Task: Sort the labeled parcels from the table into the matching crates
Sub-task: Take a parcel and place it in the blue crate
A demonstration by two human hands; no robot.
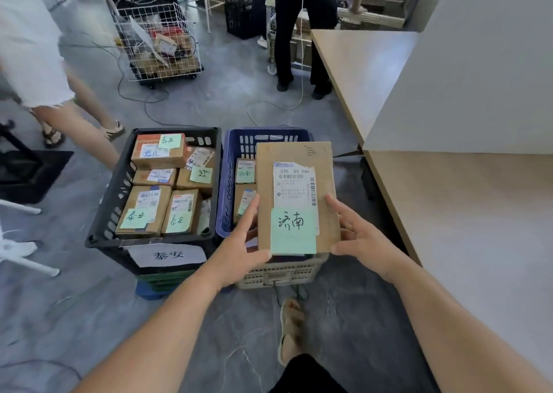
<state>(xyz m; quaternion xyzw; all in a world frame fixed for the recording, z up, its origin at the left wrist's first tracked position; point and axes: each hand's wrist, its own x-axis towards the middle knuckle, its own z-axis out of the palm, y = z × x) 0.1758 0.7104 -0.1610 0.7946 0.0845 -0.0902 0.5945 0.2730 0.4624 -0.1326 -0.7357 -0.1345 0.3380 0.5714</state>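
I hold a flat cardboard parcel [296, 165] with a white shipping label and a green note reading 济南 over the blue crate [236, 153]. My left hand [242, 243] grips its lower left edge and my right hand [359, 237] grips its lower right edge. Inside the blue crate lie smaller parcels [245, 172] with green notes, partly hidden by the held parcel. To the left stands a black crate [119, 189] filled with several boxes bearing green 泰安 notes, and a white paper sign [167, 255] reading 泰安 hangs on its front.
A wooden table [466, 213] runs along the right, with a white partition above it. A white wire cart [158, 42] of parcels stands at the back. Two other people stand at the left and back centre. Cables cross the grey floor. A beige crate [281, 274] sits under the blue one.
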